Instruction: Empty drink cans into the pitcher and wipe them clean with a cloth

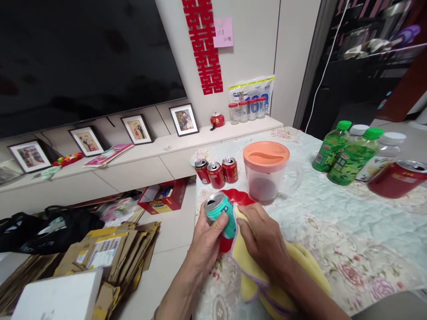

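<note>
My left hand (207, 242) is wrapped round a teal drink can (220, 212) with an open top, held tilted above the table's left edge. My right hand (263, 240) presses a yellow cloth (267, 284) against the can's side; the cloth trails back over my right forearm. Under the can lies a red plate (240, 197), partly hidden by both hands. Behind it stand three red cans (216, 172) in a row and a clear jug with an orange lid (266, 171).
Two green bottles (347, 153), white-capped jars and a red can on its side (396, 178) sit at the right of the flower-patterned tablecloth (350, 240). Flattened cardboard (106, 258) and a red box lie on the floor at left. A low cabinet with photo frames runs under a television.
</note>
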Demonstrator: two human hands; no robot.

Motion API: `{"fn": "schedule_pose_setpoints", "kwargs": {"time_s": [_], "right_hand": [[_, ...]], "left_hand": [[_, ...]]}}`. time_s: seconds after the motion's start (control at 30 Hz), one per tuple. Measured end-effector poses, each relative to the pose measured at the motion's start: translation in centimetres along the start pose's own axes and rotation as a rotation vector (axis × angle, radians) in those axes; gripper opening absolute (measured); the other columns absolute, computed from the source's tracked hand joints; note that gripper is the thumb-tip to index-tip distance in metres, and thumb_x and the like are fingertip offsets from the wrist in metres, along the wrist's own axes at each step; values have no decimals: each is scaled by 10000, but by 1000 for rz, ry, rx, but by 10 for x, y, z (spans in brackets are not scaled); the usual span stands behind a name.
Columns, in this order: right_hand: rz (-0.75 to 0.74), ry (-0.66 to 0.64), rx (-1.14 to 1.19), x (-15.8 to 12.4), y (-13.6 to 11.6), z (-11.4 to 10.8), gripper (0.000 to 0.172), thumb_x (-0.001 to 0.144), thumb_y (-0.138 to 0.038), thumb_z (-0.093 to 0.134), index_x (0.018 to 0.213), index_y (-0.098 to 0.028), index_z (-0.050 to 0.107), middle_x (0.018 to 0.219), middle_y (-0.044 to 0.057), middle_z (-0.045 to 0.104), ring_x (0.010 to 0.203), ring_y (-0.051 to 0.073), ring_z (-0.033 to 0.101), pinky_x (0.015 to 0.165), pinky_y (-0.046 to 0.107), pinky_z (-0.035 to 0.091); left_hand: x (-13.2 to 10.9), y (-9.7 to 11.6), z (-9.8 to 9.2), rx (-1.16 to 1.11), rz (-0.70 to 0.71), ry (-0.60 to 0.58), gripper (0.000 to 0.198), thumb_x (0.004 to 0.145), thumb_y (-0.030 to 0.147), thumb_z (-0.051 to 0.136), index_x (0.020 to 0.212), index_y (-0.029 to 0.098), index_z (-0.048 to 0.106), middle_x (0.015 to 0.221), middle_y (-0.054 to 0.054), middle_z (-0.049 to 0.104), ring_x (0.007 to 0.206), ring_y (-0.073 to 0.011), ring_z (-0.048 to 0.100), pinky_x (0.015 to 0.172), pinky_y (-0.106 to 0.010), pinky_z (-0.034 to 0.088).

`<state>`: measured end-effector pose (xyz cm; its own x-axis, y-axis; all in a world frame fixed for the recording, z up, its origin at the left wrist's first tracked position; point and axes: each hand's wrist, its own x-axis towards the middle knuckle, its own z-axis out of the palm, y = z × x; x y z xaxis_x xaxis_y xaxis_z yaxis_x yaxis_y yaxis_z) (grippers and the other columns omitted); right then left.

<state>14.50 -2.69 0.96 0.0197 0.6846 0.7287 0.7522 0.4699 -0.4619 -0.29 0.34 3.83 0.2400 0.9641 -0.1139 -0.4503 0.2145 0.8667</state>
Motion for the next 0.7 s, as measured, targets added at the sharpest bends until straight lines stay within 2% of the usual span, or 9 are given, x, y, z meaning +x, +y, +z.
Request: {"fn": "schedule_pose_setpoints", "kwargs": {"time_s": [0.1, 0.23, 0.33, 0.47, 0.6, 0.7], "right_hand": [[-20, 58, 72, 1, -5, -5, 313, 989, -128, 518, 1294, -178, 570, 1026, 81, 672, 937, 182, 677, 800, 306, 592], [-75, 90, 134, 5, -5, -10, 302, 956, -90, 548, 1232, -210, 576, 995, 55, 678, 923, 174, 662, 804, 303, 581], [-93, 12, 163, 8, 3, -12, 202, 948, -92, 544, 1102, -217, 583, 938, 35, 665, 895, 159, 653, 788, 280, 561], [-101, -102, 155, 9, 15, -14, 162, 898, -87, 516, 973, -215, 581, 889, 19, 660, 837, 149, 661, 736, 264, 542], [-54, -177, 91, 7, 22, -13, 176, 819, -62, 505, 894, -206, 573, 807, 9, 642, 724, 164, 660, 631, 279, 504], [7, -183, 54, 5, 23, -12, 151, 834, -66, 510, 872, -203, 561, 804, 13, 640, 685, 167, 653, 612, 286, 486]], "left_hand": [[-7, -4, 3, -6, -61, -34, 590, 772, 310, 892, 1289, 254, 614, 1111, -56, 750, 1050, -247, 718, 990, -378, 532], [-10, -8, 3, -16, -84, -66, 575, 777, 265, 860, 1299, 247, 622, 1139, -63, 752, 1097, -275, 708, 983, -387, 528], [-6, -8, 0, 19, -16, -77, 595, 759, 298, 888, 1291, 245, 626, 1144, -61, 753, 1085, -245, 705, 972, -340, 523], [-1, -2, -2, 29, 45, -17, 656, 715, 319, 929, 1286, 246, 614, 1124, -48, 753, 1014, -207, 710, 928, -313, 545], [2, 2, -4, 42, 82, 21, 666, 669, 338, 956, 1241, 230, 632, 1163, -69, 754, 1043, -235, 716, 947, -349, 563], [3, 1, -5, 63, 83, 30, 656, 648, 361, 966, 1202, 211, 648, 1136, -78, 762, 1018, -242, 723, 944, -366, 571]]}}
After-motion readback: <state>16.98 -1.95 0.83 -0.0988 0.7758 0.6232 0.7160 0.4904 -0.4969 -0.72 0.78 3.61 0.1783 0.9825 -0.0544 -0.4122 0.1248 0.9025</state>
